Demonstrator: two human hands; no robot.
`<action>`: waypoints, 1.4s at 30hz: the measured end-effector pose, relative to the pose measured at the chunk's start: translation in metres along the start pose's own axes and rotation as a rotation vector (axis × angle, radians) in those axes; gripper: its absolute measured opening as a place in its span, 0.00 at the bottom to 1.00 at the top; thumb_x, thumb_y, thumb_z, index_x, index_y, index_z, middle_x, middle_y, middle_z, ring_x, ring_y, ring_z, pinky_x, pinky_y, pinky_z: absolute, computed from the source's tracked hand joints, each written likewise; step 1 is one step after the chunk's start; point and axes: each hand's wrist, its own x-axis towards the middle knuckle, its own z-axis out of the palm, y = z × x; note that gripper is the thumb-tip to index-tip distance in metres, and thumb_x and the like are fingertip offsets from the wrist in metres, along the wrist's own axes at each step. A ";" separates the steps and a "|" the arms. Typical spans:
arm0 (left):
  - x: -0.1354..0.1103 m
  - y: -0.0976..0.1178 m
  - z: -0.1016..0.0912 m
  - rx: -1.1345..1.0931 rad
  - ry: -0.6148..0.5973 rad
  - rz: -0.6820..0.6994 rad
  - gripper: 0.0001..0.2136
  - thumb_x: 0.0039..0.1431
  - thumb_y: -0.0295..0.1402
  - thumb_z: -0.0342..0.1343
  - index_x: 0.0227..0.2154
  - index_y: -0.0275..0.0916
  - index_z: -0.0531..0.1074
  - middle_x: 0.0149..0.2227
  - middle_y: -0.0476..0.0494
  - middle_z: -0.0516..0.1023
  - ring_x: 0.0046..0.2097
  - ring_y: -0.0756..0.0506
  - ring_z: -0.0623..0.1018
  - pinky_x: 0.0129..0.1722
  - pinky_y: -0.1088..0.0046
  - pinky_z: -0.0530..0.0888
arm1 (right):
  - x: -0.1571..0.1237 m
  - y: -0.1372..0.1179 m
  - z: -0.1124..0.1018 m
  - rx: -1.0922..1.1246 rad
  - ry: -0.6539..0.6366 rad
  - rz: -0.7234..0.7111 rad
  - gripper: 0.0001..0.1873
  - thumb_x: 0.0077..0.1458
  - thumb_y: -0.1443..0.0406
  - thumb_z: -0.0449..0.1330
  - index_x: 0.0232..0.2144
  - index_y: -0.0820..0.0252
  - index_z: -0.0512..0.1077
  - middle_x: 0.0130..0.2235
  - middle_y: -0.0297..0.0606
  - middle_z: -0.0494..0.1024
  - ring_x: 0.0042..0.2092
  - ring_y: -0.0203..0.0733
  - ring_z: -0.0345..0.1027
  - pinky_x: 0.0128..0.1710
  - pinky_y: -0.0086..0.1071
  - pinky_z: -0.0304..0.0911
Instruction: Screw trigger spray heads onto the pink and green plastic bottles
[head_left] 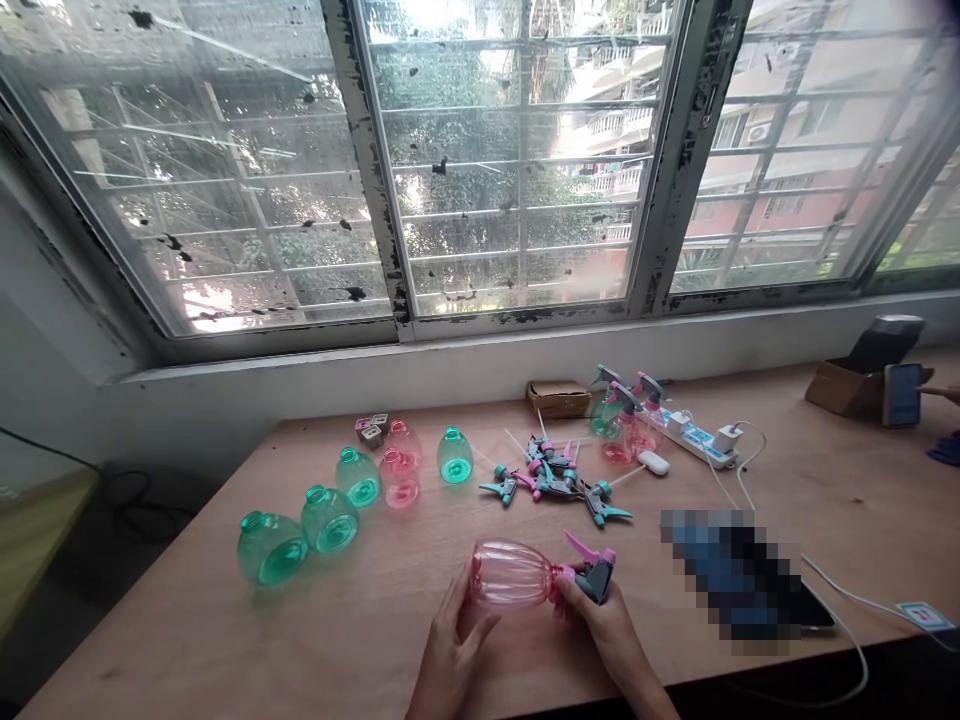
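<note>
Tabletop (225,640), pixelated device (739,575), hands (451,635) partly hiding pink bottle (514,573)

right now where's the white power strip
In the head view, the white power strip lies toward the back of the table, right of centre, just to the right of the upright spray bottles.

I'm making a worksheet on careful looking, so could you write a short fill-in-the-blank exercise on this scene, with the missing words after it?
1. The left hand is at the base of the held bottle, which is coloured ____.
2. The spray head on this bottle is at the ____ hand.
3. The green bottles without spray heads number ____.
4. In the picture, the white power strip lies to the ____ of the loose spray heads.

Missing words: pink; right; four; right.
</note>
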 end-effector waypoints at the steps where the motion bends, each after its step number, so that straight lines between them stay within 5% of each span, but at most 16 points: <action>1: -0.001 0.001 0.000 -0.006 -0.010 0.001 0.31 0.55 0.41 0.61 0.61 0.47 0.60 0.65 0.44 0.63 0.66 0.39 0.63 0.66 0.57 0.58 | 0.000 0.001 0.000 0.002 -0.006 0.002 0.19 0.53 0.51 0.67 0.31 0.62 0.74 0.25 0.38 0.78 0.24 0.43 0.69 0.23 0.30 0.61; 23: -0.001 0.001 -0.002 -0.037 -0.004 -0.025 0.35 0.50 0.40 0.66 0.61 0.46 0.62 0.65 0.42 0.63 0.66 0.37 0.62 0.67 0.54 0.56 | -0.002 0.005 -0.004 -0.020 -0.010 0.036 0.19 0.51 0.52 0.69 0.30 0.63 0.74 0.22 0.36 0.78 0.22 0.40 0.68 0.23 0.29 0.61; 34: -0.005 -0.003 -0.001 -0.083 -0.036 -0.042 0.42 0.51 0.44 0.64 0.65 0.40 0.51 0.68 0.35 0.56 0.68 0.36 0.57 0.66 0.54 0.56 | -0.001 0.009 -0.006 -0.015 -0.002 0.039 0.19 0.51 0.53 0.69 0.33 0.64 0.74 0.22 0.36 0.78 0.23 0.39 0.69 0.24 0.28 0.61; 38: -0.002 -0.007 -0.001 0.002 -0.028 0.010 0.37 0.48 0.41 0.67 0.62 0.45 0.60 0.67 0.39 0.60 0.68 0.35 0.58 0.67 0.52 0.53 | -0.001 0.009 -0.006 0.012 -0.012 0.051 0.20 0.50 0.52 0.69 0.33 0.64 0.73 0.21 0.36 0.78 0.22 0.40 0.69 0.22 0.28 0.61; 42: -0.002 -0.005 0.000 0.010 -0.034 0.010 0.38 0.50 0.40 0.66 0.63 0.49 0.56 0.68 0.42 0.58 0.68 0.37 0.57 0.67 0.53 0.53 | -0.002 0.007 -0.005 0.022 -0.020 0.043 0.19 0.51 0.53 0.69 0.33 0.63 0.72 0.23 0.37 0.78 0.22 0.39 0.69 0.22 0.28 0.62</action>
